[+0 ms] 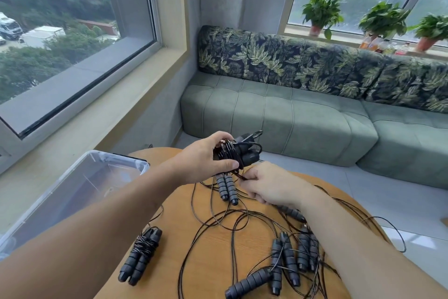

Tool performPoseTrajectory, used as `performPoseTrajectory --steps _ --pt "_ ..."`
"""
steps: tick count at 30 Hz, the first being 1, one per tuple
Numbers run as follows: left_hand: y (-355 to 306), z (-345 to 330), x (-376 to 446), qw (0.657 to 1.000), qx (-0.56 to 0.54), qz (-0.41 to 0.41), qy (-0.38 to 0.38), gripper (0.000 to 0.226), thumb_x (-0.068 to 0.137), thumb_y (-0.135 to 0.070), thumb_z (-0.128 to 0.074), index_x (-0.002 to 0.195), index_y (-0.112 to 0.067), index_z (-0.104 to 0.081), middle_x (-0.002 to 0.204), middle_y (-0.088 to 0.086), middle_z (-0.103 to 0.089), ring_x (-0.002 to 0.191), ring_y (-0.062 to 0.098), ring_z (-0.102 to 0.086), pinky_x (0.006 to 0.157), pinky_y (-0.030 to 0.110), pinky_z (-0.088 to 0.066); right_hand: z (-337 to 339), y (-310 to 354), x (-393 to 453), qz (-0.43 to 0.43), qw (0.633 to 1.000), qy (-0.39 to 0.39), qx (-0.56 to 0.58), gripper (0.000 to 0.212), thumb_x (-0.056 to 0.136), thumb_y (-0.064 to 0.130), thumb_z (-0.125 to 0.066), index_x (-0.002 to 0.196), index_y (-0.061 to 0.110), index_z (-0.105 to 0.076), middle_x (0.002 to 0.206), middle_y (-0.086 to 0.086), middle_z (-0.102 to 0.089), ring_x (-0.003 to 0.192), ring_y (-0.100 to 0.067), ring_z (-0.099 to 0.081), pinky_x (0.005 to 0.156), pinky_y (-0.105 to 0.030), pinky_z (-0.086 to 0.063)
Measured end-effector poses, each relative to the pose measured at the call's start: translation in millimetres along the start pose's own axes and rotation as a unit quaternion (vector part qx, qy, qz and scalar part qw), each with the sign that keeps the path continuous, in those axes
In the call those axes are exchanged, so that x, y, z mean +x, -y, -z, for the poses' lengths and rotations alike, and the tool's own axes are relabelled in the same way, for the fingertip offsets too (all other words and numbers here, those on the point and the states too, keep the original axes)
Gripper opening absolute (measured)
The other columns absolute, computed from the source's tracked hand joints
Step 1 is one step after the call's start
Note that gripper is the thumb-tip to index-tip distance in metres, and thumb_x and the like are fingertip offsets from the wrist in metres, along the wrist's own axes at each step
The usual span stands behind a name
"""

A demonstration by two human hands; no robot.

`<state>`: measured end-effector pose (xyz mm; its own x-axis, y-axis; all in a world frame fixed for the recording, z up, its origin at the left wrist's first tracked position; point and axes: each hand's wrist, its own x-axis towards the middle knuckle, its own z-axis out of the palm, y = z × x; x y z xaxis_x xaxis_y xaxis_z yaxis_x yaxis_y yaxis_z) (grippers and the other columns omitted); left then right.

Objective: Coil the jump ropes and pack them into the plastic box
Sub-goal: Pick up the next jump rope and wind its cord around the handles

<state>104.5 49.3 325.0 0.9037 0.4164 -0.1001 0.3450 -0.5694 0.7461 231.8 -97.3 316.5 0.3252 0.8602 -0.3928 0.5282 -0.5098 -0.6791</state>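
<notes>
Jump ropes [244, 223]: black cords, dark grey handles. Table [211, 245]: orange-brown wood grain. Box [80, 182]: clear plastic. Sofa [278, 119]: grey-green seat, dark backrest with green-yellow leaf print.

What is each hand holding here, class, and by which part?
The left hand grips a jump rope around the cord wound over its paired handles. The right hand pinches that rope's loose cord end.

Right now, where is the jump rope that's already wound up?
In the head view, the coiled jump rope lies on the wooden table at its near left, just right of the clear plastic box and below the left forearm.
</notes>
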Motion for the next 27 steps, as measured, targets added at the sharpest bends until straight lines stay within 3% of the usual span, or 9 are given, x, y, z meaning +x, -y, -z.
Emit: performPoseTrajectory --steps 4,7,11,13,18,20,23,25,27 --pt "-5 -2 0 0.990 0.139 -0.012 0.026 0.050 0.093 -0.040 -0.064 0.133 -0.033 -0.035 0.096 -0.012 -0.057 0.078 0.007 -0.059 0.058 0.013 -0.043 13 7 -9 -0.029 0.991 0.010 -0.132 0.031 0.095 0.020 -0.053 0.065 0.017 -0.057 0.040 0.009 -0.055 0.043 -0.009 -0.055 0.057 -0.025 -0.051" --pt "-7 -5 -1 0.974 0.223 -0.011 0.037 0.049 0.092 -0.037 -0.065 0.129 -0.032 -0.033 0.101 -0.010 -0.060 0.078 0.012 -0.056 0.054 0.014 -0.036 23 14 -12 -0.032 0.987 0.002 -0.155 0.026 0.088 0.020 -0.057 0.063 0.017 -0.062 0.045 0.003 -0.060 0.047 -0.013 -0.058 0.067 -0.030 -0.055" --pt "-8 -18 0 0.942 0.333 -0.030 0.016 0.045 0.090 -0.037 -0.061 0.125 -0.029 -0.033 0.109 -0.003 -0.060 0.078 0.019 -0.055 0.058 0.027 -0.038 22 28 -16 -0.049 0.998 0.028 -0.016 0.012 0.081 0.005 -0.058 0.079 0.007 -0.070 0.053 -0.005 -0.062 0.048 -0.016 -0.058 0.054 -0.024 -0.052" --pt "-6 -28 0 0.936 0.350 -0.034 0.006 0.046 0.088 -0.042 -0.059 0.124 -0.029 -0.034 0.110 -0.003 -0.057 0.080 0.021 -0.056 0.064 0.033 -0.044 23 31 -17 -0.049 0.998 0.034 0.034 0.019 0.080 -0.001 -0.059 0.094 -0.002 -0.072 0.059 -0.008 -0.064 0.046 -0.015 -0.058 0.050 -0.022 -0.052" --pt "-2 -39 0 0.947 0.321 -0.002 0.015 0.056 0.076 -0.076 -0.055 0.109 -0.032 -0.041 0.092 -0.010 -0.059 0.083 0.019 -0.060 0.070 0.037 -0.051 28 27 -12 -0.054 0.986 0.023 0.157 0.022 0.080 -0.007 -0.061 0.099 0.002 -0.064 0.061 -0.009 -0.065 0.051 -0.017 -0.063 0.049 -0.025 -0.053" --pt "-3 -40 1 0.946 0.325 -0.005 -0.007 0.047 0.084 -0.072 -0.047 0.108 -0.031 -0.042 0.089 -0.008 -0.059 0.081 0.020 -0.060 0.067 0.036 -0.050 34 22 -10 -0.042 0.975 0.055 0.213 0.016 0.084 0.001 -0.068 0.100 0.000 -0.067 0.073 -0.012 -0.067 0.060 -0.016 -0.064 0.058 -0.026 -0.057" --pt "0 -39 3 0.954 0.299 0.006 -0.037 0.039 0.089 -0.066 -0.044 0.104 -0.030 -0.041 0.075 -0.010 -0.052 0.071 0.016 -0.055 0.060 0.033 -0.044 39 7 -10 0.011 0.907 0.104 0.408 0.043 0.086 0.024 -0.073 0.117 -0.005 -0.064 0.091 -0.014 -0.066 0.077 -0.018 -0.064 0.072 -0.027 -0.059" --pt "2 -39 4 0.957 0.285 0.018 -0.057 0.039 0.090 -0.066 -0.044 0.103 -0.029 -0.040 0.073 -0.011 -0.049 0.068 0.016 -0.054 0.057 0.032 -0.043 31 0 -11 0.050 0.874 0.075 0.477 0.047 0.081 0.018 -0.074 0.122 -0.001 -0.060 0.090 -0.010 -0.065 0.076 -0.016 -0.062 0.070 -0.026 -0.057" --pt "5 -44 6 0.956 0.282 0.024 -0.078 0.039 0.091 -0.066 -0.043 0.099 -0.028 -0.040 0.073 -0.010 -0.051 0.064 0.014 -0.054 0.055 0.031 -0.043 14 -1 -7 0.063 0.888 -0.016 0.455 0.049 0.078 0.011 -0.080 0.122 0.003 -0.060 0.077 -0.002 -0.063 0.067 -0.013 -0.057 0.063 -0.025 -0.050"
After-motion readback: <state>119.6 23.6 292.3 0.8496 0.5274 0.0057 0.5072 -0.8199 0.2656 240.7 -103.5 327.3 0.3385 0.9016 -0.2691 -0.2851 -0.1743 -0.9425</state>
